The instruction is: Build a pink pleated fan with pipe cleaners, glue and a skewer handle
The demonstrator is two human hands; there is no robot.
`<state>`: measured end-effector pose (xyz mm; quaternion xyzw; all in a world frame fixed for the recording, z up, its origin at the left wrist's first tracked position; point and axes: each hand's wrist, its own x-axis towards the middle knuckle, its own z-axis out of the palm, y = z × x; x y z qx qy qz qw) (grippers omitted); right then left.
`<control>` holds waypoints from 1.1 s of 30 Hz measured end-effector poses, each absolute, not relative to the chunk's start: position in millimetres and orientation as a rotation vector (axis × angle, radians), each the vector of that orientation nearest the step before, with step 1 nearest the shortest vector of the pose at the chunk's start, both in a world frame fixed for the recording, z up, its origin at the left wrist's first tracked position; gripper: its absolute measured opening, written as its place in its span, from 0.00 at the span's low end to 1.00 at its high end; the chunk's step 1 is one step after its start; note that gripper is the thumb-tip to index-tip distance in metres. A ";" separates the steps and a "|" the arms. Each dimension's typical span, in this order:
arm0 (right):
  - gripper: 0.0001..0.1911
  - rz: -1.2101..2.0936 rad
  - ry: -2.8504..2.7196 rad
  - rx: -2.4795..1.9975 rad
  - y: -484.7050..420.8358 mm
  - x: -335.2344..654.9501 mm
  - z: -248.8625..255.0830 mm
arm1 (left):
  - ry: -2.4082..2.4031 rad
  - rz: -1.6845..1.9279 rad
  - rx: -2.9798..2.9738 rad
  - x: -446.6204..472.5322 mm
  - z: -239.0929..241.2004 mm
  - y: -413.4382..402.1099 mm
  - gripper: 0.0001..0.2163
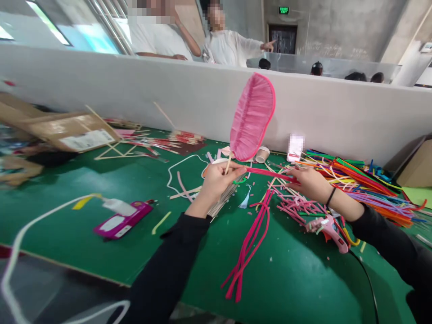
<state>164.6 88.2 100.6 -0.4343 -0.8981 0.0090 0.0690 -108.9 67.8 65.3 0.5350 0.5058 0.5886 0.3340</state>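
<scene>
Near the middle, my left hand (219,180) is closed round the wooden stick handle of a pink fan (251,119), whose ribbed face stands up, tilted slightly right. A hot-pink pipe cleaner (270,173) stretches sideways from the fingers of my left hand to my right hand (310,184). My right fingers are pinched on its other end. Below the strip, several loose hot-pink pipe cleaners (249,247) lie on the green table. Under my right wrist rests a pink glue gun (329,229) with a black cord.
Colourful pipe cleaners (378,189) and pink cut pieces (297,204) crowd the right. A magenta power strip (124,220) with a white cord lies left. A cardboard box (70,130) stands back left. Behind the white partition (189,90) are people, one pointing (226,45).
</scene>
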 end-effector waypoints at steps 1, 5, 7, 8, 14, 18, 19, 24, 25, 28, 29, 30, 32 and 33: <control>0.13 0.070 -2.715 -1.326 87.0 162.1 100.6 | 1.301 1.531 1.397 -109.1 63.6 67.4 0.15; 0.08 0.828 -2.521 -1.334 63.6 160.0 89.7 | 1.250 1.596 1.357 -109.5 52.6 68.1 0.22; 0.09 1.504 -2.203 -1.300 39.6 154.7 69.6 | 1.240 1.645 1.309 -105.3 45.5 71.1 0.25; 0.12 1.767 -2.026 -1.267 26.2 149.6 56.0 | 1.240 1.658 1.283 -101.5 41.7 73.0 0.25; 0.20 2.194 -1.363 -1.373 -30.4 108.7 -14.3 | 1.183 1.622 1.222 -66.6 21.1 77.2 0.28; 0.23 1.947 -1.523 -1.468 -46.0 122.2 -1.1 | 1.061 1.472 1.232 -48.9 18.9 64.4 0.29; 0.21 1.805 -1.658 -1.481 -49.5 134.1 7.4 | 1.036 1.444 1.223 -45.5 19.8 60.3 0.30; 0.17 0.815 -2.140 -1.841 -55.8 210.7 37.2 | 0.902 1.270 1.159 -27.4 24.5 44.4 0.29; 0.17 0.569 -2.134 -1.998 -54.0 222.0 36.6 | 0.874 1.220 1.149 -23.2 24.4 42.2 0.28; 0.18 0.078 -2.127 -2.294 -44.2 237.8 22.4 | 0.812 1.110 1.115 -11.6 19.8 36.4 0.27; 0.19 0.047 -2.153 -2.342 -40.6 238.1 15.4 | 0.793 1.090 1.097 -8.9 16.8 34.7 0.27; 0.20 0.055 -2.174 -2.378 -37.3 237.4 8.1 | 0.775 1.059 1.085 -6.9 13.3 33.1 0.28; 0.19 0.106 -2.180 -2.415 -32.7 235.9 -5.0 | 0.756 1.045 1.068 -5.3 5.8 30.5 0.28; 0.18 0.125 -2.171 -2.408 -31.7 236.6 -10.1 | 0.749 1.040 1.063 -5.4 2.4 29.5 0.28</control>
